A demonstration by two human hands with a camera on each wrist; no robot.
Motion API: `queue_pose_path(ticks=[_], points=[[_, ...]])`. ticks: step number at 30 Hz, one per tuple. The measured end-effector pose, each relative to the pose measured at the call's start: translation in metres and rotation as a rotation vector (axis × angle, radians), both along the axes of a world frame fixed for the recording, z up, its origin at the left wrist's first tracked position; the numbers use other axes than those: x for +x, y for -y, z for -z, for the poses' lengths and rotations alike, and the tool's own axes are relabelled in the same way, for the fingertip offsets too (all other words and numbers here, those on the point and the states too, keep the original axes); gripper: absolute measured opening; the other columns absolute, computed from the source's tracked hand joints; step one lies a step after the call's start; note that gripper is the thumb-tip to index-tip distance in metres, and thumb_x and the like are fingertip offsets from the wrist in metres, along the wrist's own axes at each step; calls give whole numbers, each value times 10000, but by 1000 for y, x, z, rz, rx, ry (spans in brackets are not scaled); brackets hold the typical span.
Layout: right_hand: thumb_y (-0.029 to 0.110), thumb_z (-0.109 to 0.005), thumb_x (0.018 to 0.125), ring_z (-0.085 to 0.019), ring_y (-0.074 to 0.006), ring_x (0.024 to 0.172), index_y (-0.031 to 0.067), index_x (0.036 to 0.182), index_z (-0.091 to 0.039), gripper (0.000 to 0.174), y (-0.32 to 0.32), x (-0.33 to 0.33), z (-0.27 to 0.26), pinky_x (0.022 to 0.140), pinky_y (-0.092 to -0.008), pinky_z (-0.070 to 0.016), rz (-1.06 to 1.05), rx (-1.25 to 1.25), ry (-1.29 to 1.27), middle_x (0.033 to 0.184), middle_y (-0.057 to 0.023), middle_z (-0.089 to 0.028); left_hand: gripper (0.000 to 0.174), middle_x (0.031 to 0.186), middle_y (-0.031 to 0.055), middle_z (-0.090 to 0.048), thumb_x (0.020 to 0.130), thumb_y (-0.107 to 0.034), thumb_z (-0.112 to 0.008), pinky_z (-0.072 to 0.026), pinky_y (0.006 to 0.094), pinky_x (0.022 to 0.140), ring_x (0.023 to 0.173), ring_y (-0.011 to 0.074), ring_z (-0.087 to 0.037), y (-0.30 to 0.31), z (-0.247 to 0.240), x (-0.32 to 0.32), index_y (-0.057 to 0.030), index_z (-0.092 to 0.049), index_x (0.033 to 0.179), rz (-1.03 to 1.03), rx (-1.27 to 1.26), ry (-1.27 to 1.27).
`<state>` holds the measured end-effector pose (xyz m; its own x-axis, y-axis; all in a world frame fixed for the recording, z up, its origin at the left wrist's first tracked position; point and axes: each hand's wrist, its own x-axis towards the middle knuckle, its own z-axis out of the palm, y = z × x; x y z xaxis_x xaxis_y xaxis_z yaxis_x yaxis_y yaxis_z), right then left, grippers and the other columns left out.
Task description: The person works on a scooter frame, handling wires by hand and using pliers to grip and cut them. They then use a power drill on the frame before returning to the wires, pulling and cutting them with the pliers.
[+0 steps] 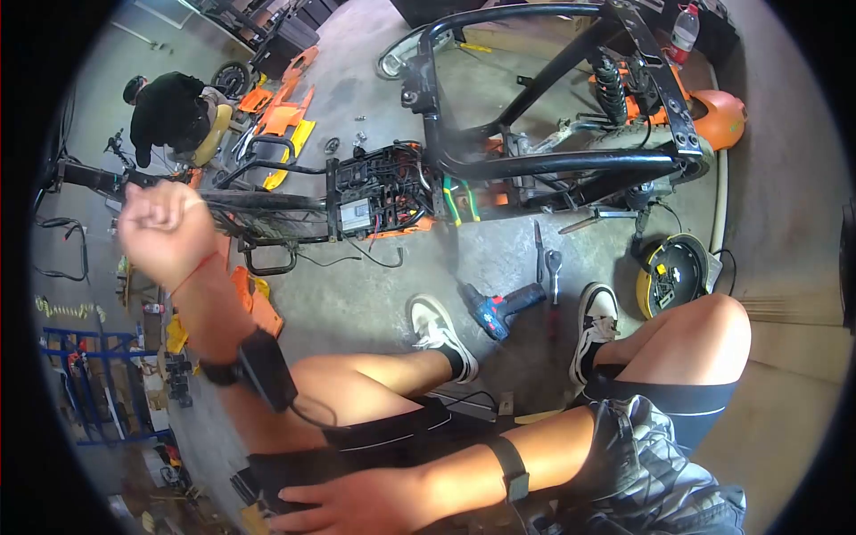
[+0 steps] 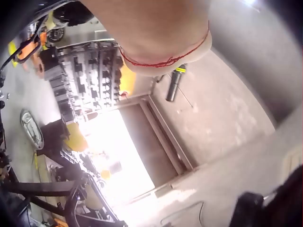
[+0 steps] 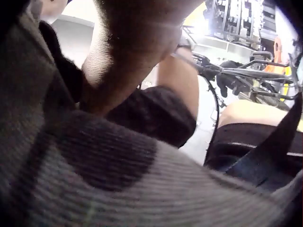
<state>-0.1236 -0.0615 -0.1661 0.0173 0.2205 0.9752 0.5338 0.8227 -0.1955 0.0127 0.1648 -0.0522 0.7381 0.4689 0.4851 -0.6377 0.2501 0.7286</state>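
Raised on the left of the head view is my left hand (image 1: 168, 230), fingers curled into a fist with nothing visible in it. It overlaps the black bar of the vehicle frame (image 1: 267, 202). A red string (image 2: 165, 62) circles that wrist. My right hand (image 1: 357, 504) lies low over the lap, palm down with its fingers extended, beside the dark shorts (image 1: 374, 437). The right wrist view is mostly filled by grey cloth (image 3: 165, 189), and the right fingers are hidden there. A blue cordless drill (image 1: 499, 312) lies on the floor between the shoes.
Next to the drill lie a ratchet wrench (image 1: 554, 267) and a dark slim tool (image 1: 539, 254). Green-handled pliers (image 1: 461, 201) lean at the frame. A yellow bowl-like container (image 1: 644, 292) holds small parts. Another person (image 1: 174, 120) bends over near orange panels (image 1: 285, 111). A bottle (image 1: 685, 36) stands behind.
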Motion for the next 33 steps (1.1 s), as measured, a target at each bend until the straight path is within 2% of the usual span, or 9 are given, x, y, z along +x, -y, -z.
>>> queue_pose_path(ticks=[3, 7, 10, 13, 14, 18, 22, 29, 33], points=[[281, -478, 1005, -490, -280, 1264, 153, 1368, -475, 386, -2, 27, 12, 984, -531, -410, -39, -13, 57, 1371, -120, -512, 110, 600, 14, -397, 973, -76, -460, -339, 300, 461, 501, 112, -372, 37, -41, 0, 10, -491, 1035, 152, 63, 89], [147, -685, 773, -571, -290, 807, 55, 970, -592, 236, 5, 95, 18, 707, -406, -455, 286, 166, -501, 929, -130, -569, 111, 623, 1, -382, 1021, -78, -384, -289, 258, 404, 449, 87, -316, 91, -48, -60, -8, -440, 1087, 369, -146, -107], [41, -627, 774, -559, -298, 773, 49, 958, -571, 193, -7, 116, 41, 708, -388, -459, 84, -435, -795, 876, -99, -561, 107, 652, -5, -368, 1036, -81, -368, -267, 229, 389, 443, 67, -310, 132, -36, -81, -12, -430, 1090, 232, -317, -178], [46, -611, 782, -653, -338, 918, 43, 1191, -525, 418, -21, 52, 66, 720, -412, -507, 85, -527, -287, 901, -123, -638, 112, 653, -6, -363, 1037, -73, -365, -275, 228, 394, 457, 65, -340, 135, -39, -68, -2, -418, 1105, 297, -312, -44], [32, -605, 756, -638, -368, 1031, 31, 1277, -491, 533, -15, 28, 62, 835, -445, -503, -460, -945, -301, 999, -154, -649, 112, 653, -6, -363, 1037, -73, -365, -275, 228, 394, 457, 65, -340, 130, -44, -57, -2, -418, 1105, 287, -319, -37], [62, -622, 771, -564, -390, 1164, 27, 1307, -463, 560, -35, -20, 76, 906, -457, -501, -833, -977, -131, 1294, -206, -492, 146, 645, 20, -380, 1039, -44, -304, -307, 241, 430, 480, 88, -341, 109, -77, -28, 11, -426, 981, 287, -129, -25], [67, -545, 839, -594, -366, 1118, 4, 1122, -567, 291, -25, -6, 43, 844, -459, -520, -155, -1098, -176, 1141, -250, -583, 143, 636, 14, -362, 1020, -7, -327, -302, 242, 468, 496, 90, -326, 48, -124, -19, 10, -432, 925, 253, 78, 29], [228, -600, 910, -687, -225, 811, -9, 1004, -584, 255, 5, 84, -7, 754, -360, -519, -1241, -937, -60, 881, -109, -699, 118, 641, -17, -361, 981, 21, -413, -286, 238, 467, 504, 72, -319, -6, -118, -27, 53, -441, 1092, 31, 218, -65], [177, -610, 961, -557, -142, 468, -63, 1013, -604, 245, 28, 142, 33, 432, -256, -417, -1537, -777, -847, 645, -96, -628, 118, 643, -30, -354, 981, -39, -461, -284, 233, 447, 494, 69, -320, 37, -51, -30, 28, -469, 1079, -124, 59, -89]])
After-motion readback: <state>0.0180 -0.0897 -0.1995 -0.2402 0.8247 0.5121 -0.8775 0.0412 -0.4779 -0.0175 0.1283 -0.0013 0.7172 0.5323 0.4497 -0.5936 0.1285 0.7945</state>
